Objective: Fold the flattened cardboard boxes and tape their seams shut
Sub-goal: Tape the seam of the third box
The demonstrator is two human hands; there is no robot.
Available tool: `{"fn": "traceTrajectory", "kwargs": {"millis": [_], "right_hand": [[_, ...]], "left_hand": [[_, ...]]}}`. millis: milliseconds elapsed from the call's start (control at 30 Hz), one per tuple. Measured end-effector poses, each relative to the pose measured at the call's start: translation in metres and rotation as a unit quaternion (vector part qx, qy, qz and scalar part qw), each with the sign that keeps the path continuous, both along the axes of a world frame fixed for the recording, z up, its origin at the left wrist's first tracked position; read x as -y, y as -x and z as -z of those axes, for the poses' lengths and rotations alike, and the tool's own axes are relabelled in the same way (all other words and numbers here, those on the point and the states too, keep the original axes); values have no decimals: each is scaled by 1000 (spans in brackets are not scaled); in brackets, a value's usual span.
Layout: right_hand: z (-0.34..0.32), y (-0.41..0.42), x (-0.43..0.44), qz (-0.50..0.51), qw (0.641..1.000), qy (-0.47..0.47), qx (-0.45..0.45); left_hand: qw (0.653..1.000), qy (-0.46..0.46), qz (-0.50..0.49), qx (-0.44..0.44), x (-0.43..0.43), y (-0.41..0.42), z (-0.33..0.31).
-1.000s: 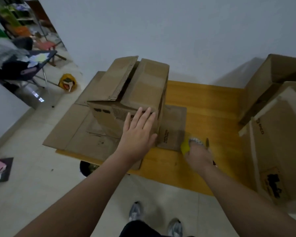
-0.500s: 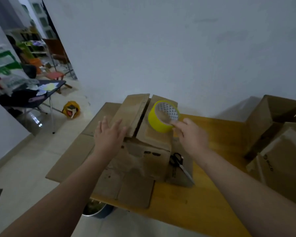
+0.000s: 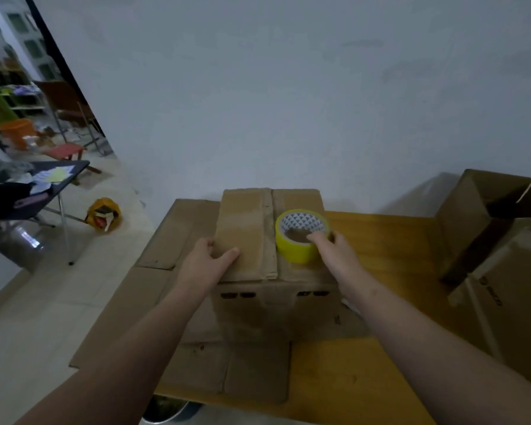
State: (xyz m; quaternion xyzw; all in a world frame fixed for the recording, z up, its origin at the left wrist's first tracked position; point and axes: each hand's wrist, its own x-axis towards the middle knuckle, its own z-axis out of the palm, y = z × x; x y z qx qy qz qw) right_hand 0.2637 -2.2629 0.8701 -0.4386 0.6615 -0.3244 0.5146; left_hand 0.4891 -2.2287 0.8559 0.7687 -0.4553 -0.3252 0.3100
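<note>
A folded cardboard box [image 3: 252,228] stands upright on flattened cardboard sheets [image 3: 172,240] on the wooden table [image 3: 390,240]. Its two top flaps lie closed, with the seam running down the middle. My left hand [image 3: 206,265] presses flat on the left flap near its front edge. A yellow tape roll [image 3: 298,250] lies flat on the right flap. My right hand [image 3: 334,253] holds the roll at its near right rim, with one finger inside the core.
Open cardboard boxes [image 3: 503,240] are stacked at the table's right side. A dark folding table [image 3: 28,188] and a yellow bag [image 3: 103,213] are on the tiled floor to the left. The white wall is close behind the table.
My right hand lifted the tape roll from the table and set it on the box's right flap. My left hand moved from the box's side to press the left flap down flat.
</note>
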Motion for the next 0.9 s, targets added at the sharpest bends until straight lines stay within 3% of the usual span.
{"fn": "traceTrajectory", "kwargs": {"millis": [167,300,367,433,533,667,900], "right_hand": [[-18,59,44,-20,972,118,-201],[0,81,62,-10,950,109,-292],[1,86,60,54,949,127,-282],[-6,86,55,135,955,159,-213],[-7,75,43,170,970,160,-74],[11,57,19,94,983,102,-117],[14,80,43,86,965,209,-134]], "left_hand": [[993,48,102,32,-16,48,8],[952,118,210,190,2,63,9],[940,126,208,239,25,51,7],[933,58,207,288,49,36,5],[944,-15,209,254,80,24,3],[963,-20,172,204,98,26,7],[935,11,197,294,56,55,7]]}}
